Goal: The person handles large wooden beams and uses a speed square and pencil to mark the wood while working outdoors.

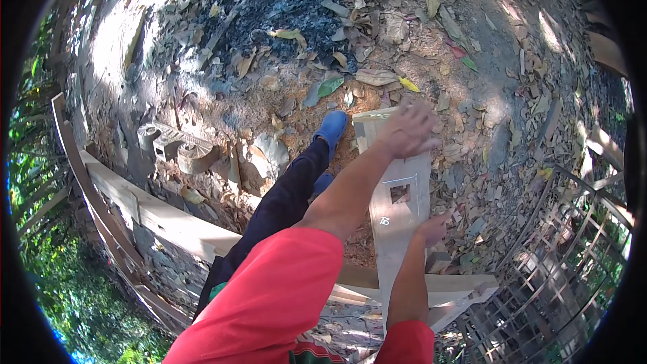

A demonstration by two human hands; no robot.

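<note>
1 wooden plank [397, 232], rectangular hole [400, 193] | left hand [410, 129]: spread over far end | right hand [435, 228]: at edge, grip unclear

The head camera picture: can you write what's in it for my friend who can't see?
Someone in red sleeves has their left hand over the far end of a pale wooden board with a square hole, and their right hand at its right edge. Beside it are a blue shoe and ground scattered with leaves.

Outdoor woodworking yard
Dry leaves [377, 77] and sawdust [359, 246] are covering the dirt [497, 118]; a board [396, 243] with a cut hole is showing; greenery [87, 296] is growing alongside.
</note>
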